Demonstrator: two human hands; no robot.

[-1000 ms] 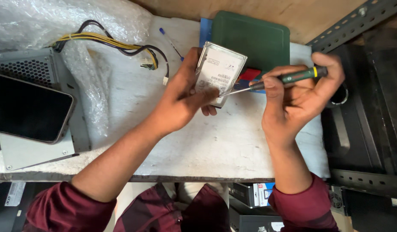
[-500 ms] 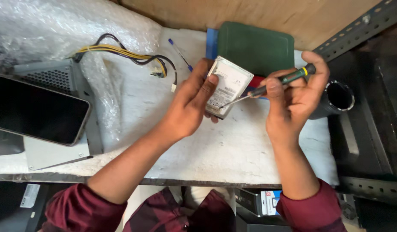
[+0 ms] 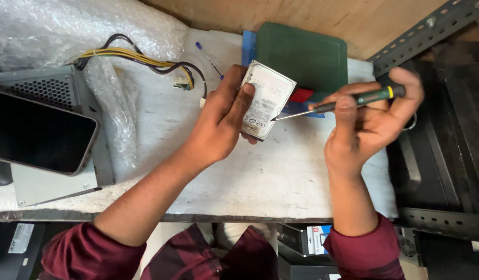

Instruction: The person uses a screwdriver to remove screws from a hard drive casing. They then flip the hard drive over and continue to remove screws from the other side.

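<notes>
While the left hand (image 3: pixel 221 124) has its grip clamped on a hard drive (image 3: pixel 265 101) tilted above the worktop (image 3: pixel 281 176), the right hand (image 3: pixel 371 122) at 3 o'clock pinches a screwdriver (image 3: pixel 343 103), tip touching the drive's edge.

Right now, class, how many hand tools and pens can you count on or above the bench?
2: a screwdriver in the right hand, and a blue pen lying behind the left hand.

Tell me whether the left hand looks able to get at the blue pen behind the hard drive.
Probably not as is: the left hand grips the hard drive; the blue pen lies unobstructed just beyond it.
</notes>
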